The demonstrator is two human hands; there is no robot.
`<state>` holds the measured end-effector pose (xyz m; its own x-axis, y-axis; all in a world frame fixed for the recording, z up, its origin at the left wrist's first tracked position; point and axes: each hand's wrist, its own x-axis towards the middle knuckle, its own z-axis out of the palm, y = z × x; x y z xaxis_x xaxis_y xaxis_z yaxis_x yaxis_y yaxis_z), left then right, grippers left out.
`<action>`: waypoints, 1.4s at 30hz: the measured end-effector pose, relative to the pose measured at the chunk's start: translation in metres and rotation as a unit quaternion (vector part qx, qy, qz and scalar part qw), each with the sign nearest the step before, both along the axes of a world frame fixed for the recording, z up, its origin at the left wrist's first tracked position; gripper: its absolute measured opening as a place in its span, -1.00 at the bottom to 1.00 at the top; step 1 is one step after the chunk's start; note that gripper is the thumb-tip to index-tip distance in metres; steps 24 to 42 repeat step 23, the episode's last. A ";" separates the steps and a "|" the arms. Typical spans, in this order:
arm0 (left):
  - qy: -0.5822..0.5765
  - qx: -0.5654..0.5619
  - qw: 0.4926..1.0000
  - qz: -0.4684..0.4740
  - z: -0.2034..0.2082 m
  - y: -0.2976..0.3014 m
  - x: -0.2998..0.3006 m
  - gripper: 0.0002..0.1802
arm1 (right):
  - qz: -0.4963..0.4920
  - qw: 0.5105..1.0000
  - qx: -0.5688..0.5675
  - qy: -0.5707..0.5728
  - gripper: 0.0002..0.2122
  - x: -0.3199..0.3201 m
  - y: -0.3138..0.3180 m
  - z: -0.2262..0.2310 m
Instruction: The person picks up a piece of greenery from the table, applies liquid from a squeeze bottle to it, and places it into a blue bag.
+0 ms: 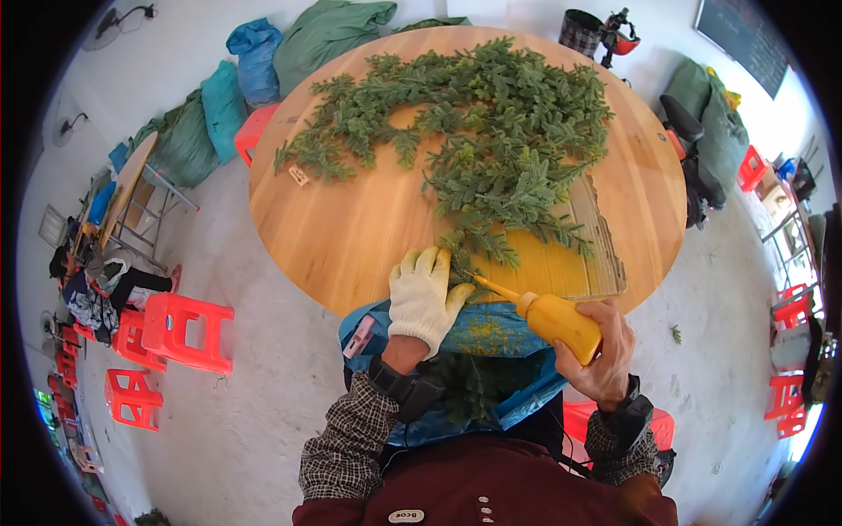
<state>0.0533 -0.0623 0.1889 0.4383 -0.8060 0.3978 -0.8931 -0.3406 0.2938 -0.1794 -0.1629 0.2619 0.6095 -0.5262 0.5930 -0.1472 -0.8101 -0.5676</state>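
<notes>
My left hand point(419, 296), in a white knit glove with yellowed fingertips, rests at the near edge of the round wooden table point(351, 228). Between its thumb and fingers is a green artificial fir sprig point(458, 263). My bare right hand point(605, 355) grips a yellow squeeze bottle point(563, 326), tilted so its long thin nozzle points at the sprig. Under the nozzle lies a yellow-stained cardboard sheet point(596, 241). Beyond it spreads a heap of fir sprigs point(526, 114). A blue plastic sheet point(517, 337), spattered yellow, hangs over my lap with more greenery point(474, 381) in it.
A pink clip-like object point(359, 337) is at the sheet's left side. On the table lies a small tan tag point(299, 175). Red stools point(189, 331) stand to the left. Full green sacks point(324, 44) line the back wall. Far left, another person point(123, 285) sits.
</notes>
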 end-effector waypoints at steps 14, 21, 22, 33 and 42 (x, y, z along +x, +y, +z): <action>-0.007 -0.007 1.000 -0.001 -0.002 0.001 0.002 -0.35 | -0.005 1.000 -0.011 0.004 -0.55 -0.020 -0.003 0.010; -0.041 -0.022 0.999 -0.006 -0.005 0.001 0.003 -0.35 | -0.031 0.998 0.046 -0.005 -0.56 -0.026 -0.012 -0.004; -0.041 -0.020 0.999 -0.005 -0.005 0.001 0.003 -0.35 | -0.024 0.996 0.080 0.003 -0.56 -0.026 -0.012 -0.005; -0.040 -0.018 0.999 -0.004 -0.005 0.001 0.003 -0.35 | -0.017 0.993 0.115 0.010 -0.56 -0.027 -0.012 -0.006; -0.040 -0.018 0.999 -0.004 -0.005 0.001 0.003 -0.35 | -0.017 0.993 0.115 0.010 -0.56 -0.027 -0.012 -0.006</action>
